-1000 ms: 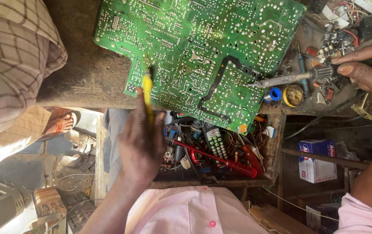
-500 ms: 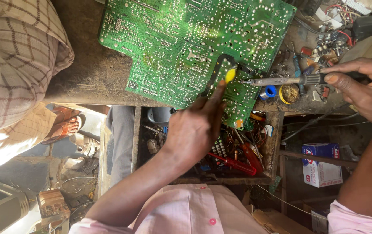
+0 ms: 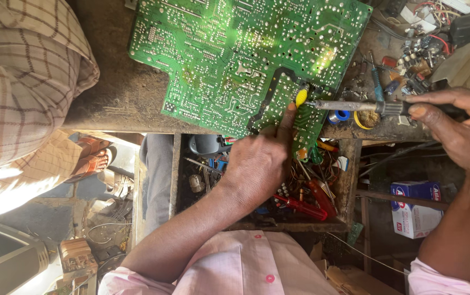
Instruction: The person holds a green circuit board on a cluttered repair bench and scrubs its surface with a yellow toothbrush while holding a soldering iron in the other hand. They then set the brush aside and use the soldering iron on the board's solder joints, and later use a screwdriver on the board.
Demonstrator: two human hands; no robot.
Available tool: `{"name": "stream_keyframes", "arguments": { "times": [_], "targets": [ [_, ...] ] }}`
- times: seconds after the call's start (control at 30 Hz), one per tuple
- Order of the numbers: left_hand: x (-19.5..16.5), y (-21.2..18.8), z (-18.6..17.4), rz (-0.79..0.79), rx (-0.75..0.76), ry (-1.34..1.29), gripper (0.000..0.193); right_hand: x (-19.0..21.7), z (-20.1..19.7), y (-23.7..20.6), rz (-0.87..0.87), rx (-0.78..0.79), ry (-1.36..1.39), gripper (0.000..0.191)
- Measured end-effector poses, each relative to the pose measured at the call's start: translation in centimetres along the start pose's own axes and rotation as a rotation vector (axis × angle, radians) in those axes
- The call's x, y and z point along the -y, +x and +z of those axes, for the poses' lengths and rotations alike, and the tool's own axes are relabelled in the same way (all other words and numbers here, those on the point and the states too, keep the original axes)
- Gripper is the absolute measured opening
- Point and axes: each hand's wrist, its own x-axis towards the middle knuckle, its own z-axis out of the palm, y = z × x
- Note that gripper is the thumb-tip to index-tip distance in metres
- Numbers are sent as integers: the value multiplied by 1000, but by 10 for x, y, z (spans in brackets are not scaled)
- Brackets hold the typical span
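A large green circuit board (image 3: 235, 60) lies solder side up on a worn workbench (image 3: 120, 98). My left hand (image 3: 259, 158) rests at the board's near edge and pinches a small yellow-tipped tool (image 3: 301, 97) against the board. My right hand (image 3: 456, 128) grips the dark handle of a soldering iron (image 3: 349, 106). Its metal tip points left and meets the board beside the yellow tip.
An open drawer (image 3: 295, 191) under the bench holds screwdrivers, wires and small parts. Loose components and wires (image 3: 415, 60) clutter the bench at right. A white and blue box (image 3: 415, 207) sits lower right. Another person in a checked shirt (image 3: 16, 82) stands at left.
My left hand has moved right along the board's near edge, carrying the yellow-tipped tool up to the soldering iron's tip. My right hand has kept the iron nearly still.
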Motion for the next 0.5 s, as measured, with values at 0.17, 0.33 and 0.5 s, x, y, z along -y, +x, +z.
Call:
{"name": "stream_keyframes", "arguments": {
  "times": [0.17, 0.33, 0.5],
  "targets": [
    [-1, 1, -19, -2, 179, -67, 78, -53, -13, -39, -24, -161, 364, 15],
    [6, 7, -31, -80, 221, -171, 58, -105, -26, -92, 44, -416, 919, 13],
    [6, 6, -33, 77, 82, -334, 32, -102, -12, -109, 81, -515, 1024, 12]
  ]
}}
